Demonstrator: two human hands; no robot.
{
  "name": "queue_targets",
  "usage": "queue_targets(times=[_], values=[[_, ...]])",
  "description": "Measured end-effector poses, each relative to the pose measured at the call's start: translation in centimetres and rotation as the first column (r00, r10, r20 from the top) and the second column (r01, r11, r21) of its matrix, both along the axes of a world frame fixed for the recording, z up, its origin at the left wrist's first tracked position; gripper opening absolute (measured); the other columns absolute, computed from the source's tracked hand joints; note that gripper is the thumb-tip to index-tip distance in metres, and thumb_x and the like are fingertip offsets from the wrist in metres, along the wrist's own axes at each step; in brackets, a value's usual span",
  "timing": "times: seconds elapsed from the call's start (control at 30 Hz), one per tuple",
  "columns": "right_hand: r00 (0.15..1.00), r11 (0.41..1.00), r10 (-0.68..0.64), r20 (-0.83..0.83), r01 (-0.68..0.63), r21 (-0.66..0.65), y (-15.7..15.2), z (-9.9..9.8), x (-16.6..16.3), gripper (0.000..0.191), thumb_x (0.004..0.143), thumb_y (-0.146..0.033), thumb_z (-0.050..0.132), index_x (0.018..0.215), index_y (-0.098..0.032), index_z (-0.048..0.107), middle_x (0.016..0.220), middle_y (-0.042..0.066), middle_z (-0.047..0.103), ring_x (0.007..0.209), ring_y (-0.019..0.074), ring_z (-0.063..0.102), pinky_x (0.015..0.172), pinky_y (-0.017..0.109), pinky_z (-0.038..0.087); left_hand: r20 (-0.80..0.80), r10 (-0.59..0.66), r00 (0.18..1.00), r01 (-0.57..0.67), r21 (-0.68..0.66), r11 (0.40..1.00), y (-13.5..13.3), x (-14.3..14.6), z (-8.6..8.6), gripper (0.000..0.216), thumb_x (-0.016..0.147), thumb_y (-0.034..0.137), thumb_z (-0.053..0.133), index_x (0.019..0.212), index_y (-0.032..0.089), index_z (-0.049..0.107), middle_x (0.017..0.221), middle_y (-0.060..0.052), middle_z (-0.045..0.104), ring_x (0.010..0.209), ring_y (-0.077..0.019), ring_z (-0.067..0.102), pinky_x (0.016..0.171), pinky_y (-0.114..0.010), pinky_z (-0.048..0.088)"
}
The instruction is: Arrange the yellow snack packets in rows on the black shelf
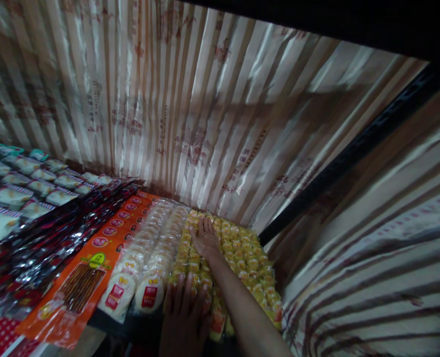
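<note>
Small yellow wrapped packets [238, 248] lie in close rows on the shelf. My right hand [206, 237] rests palm down on top of the rows toward the back, its fingers extended and grasping nothing. Nearer to me, my left hand [185, 302] is in shadow against the front end of the same packets. Its fingers are stretched out flat and apart. Just left of it are two rows of clear-wrapped round white cakes [151, 292] with red labels, partly beside my fingertips. The arm of my right hand covers some of the yellow packets.
Left of the white cakes lie orange packs of brown sticks [84, 287], then shiny dark red packets [52, 238] and rows of white packets [14, 196]. A striped printed sheet [190, 99] hangs behind. A dark post [339, 158] slants at the right.
</note>
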State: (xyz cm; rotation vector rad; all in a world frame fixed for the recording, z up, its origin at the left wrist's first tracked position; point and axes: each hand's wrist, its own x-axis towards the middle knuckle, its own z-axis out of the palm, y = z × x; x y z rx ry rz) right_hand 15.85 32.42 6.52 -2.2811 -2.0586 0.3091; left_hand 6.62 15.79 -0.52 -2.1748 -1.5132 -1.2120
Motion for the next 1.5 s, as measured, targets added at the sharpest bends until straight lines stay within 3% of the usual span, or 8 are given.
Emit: queue_targets(times=[0.3, 0.57, 0.67, 0.77, 0.97, 1.07, 1.33, 1.5], values=[[0.996, 0.996, -0.06, 0.067, 0.055, 0.074, 2.1, 0.0, 1.0, 0.069, 0.089, -0.052, 0.015, 0.142, -0.007, 0.018, 0.15, 0.013, 0.013, 0.138, 0.0215, 0.006, 0.11, 0.038, 0.002, 0.006, 0.007, 1.0, -0.007, 0.045, 0.999, 0.4, 0.0, -0.6, 0.056, 0.074, 0.054, 0.057, 0.125, 0.031, 0.051, 0.124, -0.008, 0.055, 0.126, -0.0284, 0.035, 0.108, -0.047, 0.014], [1.0, 0.999, -0.015, 0.014, 0.014, 0.04, 2.2, 0.9, 1.0, 0.069, 0.089, -0.051, 0.012, 0.142, -0.007, 0.018, 0.15, 0.011, 0.013, 0.139, 0.0196, 0.005, 0.111, 0.035, 0.003, 0.009, 0.013, 1.0, -0.013, -0.085, 0.996, -0.3, -0.2, 0.4, 0.057, 0.077, 0.052, 0.055, 0.129, 0.034, 0.045, 0.132, -0.005, 0.049, 0.128, -0.0283, 0.034, 0.107, -0.047, 0.017], [0.998, 0.989, 0.005, -0.062, 0.004, 0.151, -0.1, 2.8, 1.1, 0.068, 0.09, -0.049, 0.011, 0.141, -0.006, 0.019, 0.15, 0.011, 0.014, 0.138, 0.0173, 0.006, 0.112, 0.034, 0.004, -0.013, 0.012, 1.0, -0.013, -0.099, 0.995, -0.7, -0.5, 1.1, 0.052, 0.078, 0.049, 0.054, 0.127, 0.032, 0.048, 0.132, -0.007, 0.049, 0.128, -0.0286, 0.034, 0.106, -0.048, 0.019], [0.98, 0.92, 0.068, -0.185, 0.01, 0.393, -5.5, 3.5, 0.9, 0.064, 0.091, -0.046, 0.013, 0.141, -0.007, 0.022, 0.149, 0.01, 0.018, 0.138, 0.0165, 0.01, 0.112, 0.034, 0.012, -0.027, 0.007, 1.0, -0.01, -0.094, 0.996, -0.9, -0.9, 1.7, 0.048, 0.08, 0.046, 0.052, 0.125, 0.03, 0.051, 0.133, -0.008, 0.048, 0.128, -0.0282, 0.033, 0.105, -0.048, 0.019], [0.919, 0.672, 0.091, -0.385, 0.228, 0.704, -20.6, -2.2, 0.3, 0.042, 0.091, -0.034, 0.028, 0.122, -0.014, 0.049, 0.131, 0.014, 0.048, 0.124, 0.0221, 0.041, 0.1, 0.044, 0.036, -0.057, -0.007, 0.998, 0.001, -0.115, 0.993, -1.3, -1.1, 1.8, 0.044, 0.086, 0.036, 0.044, 0.129, 0.026, 0.047, 0.136, -0.008, 0.046, 0.129, -0.0266, 0.034, 0.106, -0.048, 0.018], [0.934, 0.72, 0.034, -0.356, 0.224, 0.657, -24.6, -5.5, 0.3, 0.034, 0.09, -0.034, 0.033, 0.11, -0.018, 0.057, 0.119, 0.013, 0.058, 0.116, 0.0225, 0.049, 0.096, 0.044, 0.04, -0.069, 0.011, 0.998, -0.02, -0.124, 0.992, -1.4, -1.1, 1.5, 0.044, 0.087, 0.034, 0.043, 0.129, 0.025, 0.046, 0.138, -0.009, 0.043, 0.128, -0.0279, 0.035, 0.106, -0.05, 0.019], [0.959, 0.761, -0.166, -0.23, 0.273, 0.588, -22.8, -7.3, -0.2, 0.061, 0.091, -0.042, 0.021, 0.138, -0.003, 0.027, 0.148, 0.019, 0.019, 0.138, 0.0287, 0.008, 0.105, 0.055, 0.023, -0.049, 0.037, 0.998, -0.041, -0.087, 0.995, -1.6, -1.0, 0.4, 0.05, 0.086, 0.032, 0.045, 0.134, 0.021, 0.039, 0.146, -0.011, 0.028, 0.134, -0.0305, 0.024, 0.107, -0.052, 0.021], [0.946, 0.767, -0.275, -0.172, 0.324, 0.554, -20.8, -7.6, -1.2, 0.072, 0.09, -0.049, 0.016, 0.137, 0.005, 0.024, 0.148, 0.022, 0.013, 0.138, 0.0288, -0.001, 0.108, 0.052, 0.017, -0.064, 0.023, 0.998, -0.029, -0.09, 0.996, -1.3, -0.9, 0.1, 0.053, 0.085, 0.033, 0.045, 0.136, 0.021, 0.036, 0.146, -0.011, 0.025, 0.134, -0.0296, 0.024, 0.109, -0.052, 0.017]])
